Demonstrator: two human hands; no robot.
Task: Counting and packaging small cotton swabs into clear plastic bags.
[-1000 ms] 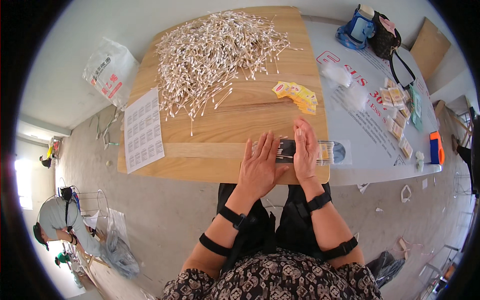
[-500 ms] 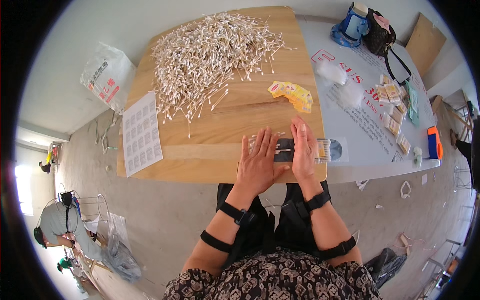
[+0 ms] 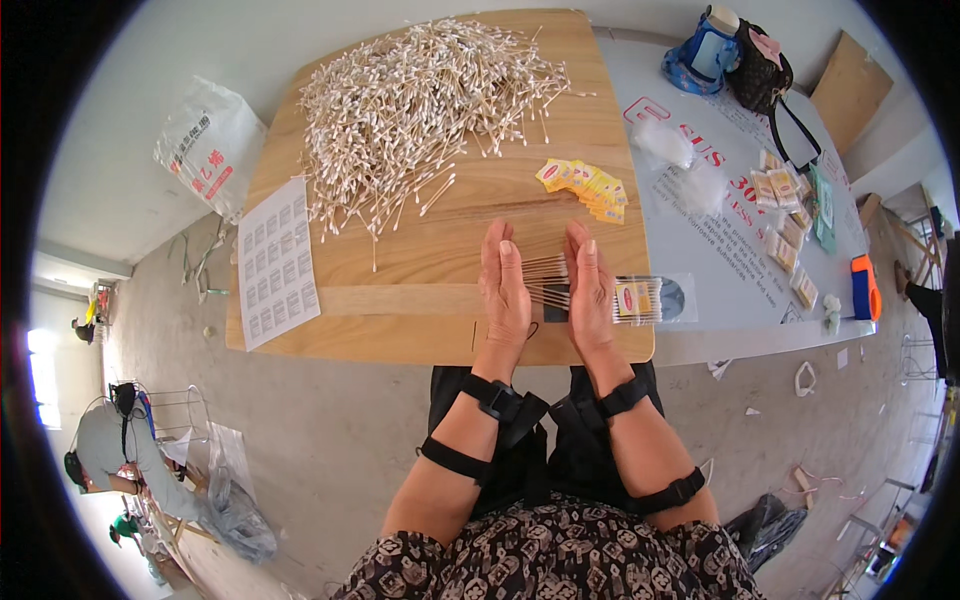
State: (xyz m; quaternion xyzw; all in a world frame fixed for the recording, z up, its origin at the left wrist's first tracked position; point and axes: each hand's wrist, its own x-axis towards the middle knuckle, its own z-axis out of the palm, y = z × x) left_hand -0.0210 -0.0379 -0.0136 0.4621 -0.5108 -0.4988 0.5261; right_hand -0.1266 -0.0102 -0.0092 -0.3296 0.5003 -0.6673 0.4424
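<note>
My left hand (image 3: 507, 285) and my right hand (image 3: 590, 290) stand on edge on the wooden table, palms facing, fingers stretched out. Between them lies a small bunch of cotton swabs (image 3: 545, 270), its ends against or close to both palms. Beneath is a dark flat patch (image 3: 562, 306), partly covered. Just right of my right hand sits a clear pack of cotton swabs (image 3: 645, 299) with a yellow card (image 3: 630, 298) in it. Yellow cards (image 3: 585, 190) lie fanned out beyond my right hand. A big heap of loose cotton swabs (image 3: 420, 110) fills the far left.
A printed sheet (image 3: 278, 268) lies at the table's left edge, near a white bag (image 3: 212, 145). On the grey side table (image 3: 690, 250) are several filled packs (image 3: 785, 190), clear plastic (image 3: 705, 188), an orange-and-blue tape dispenser (image 3: 866, 288) and a handbag (image 3: 757, 65).
My left hand has turned from palm-down, over the swabs, to upright on its edge. The swabs between my hands now show more. My right hand has shifted slightly left.
</note>
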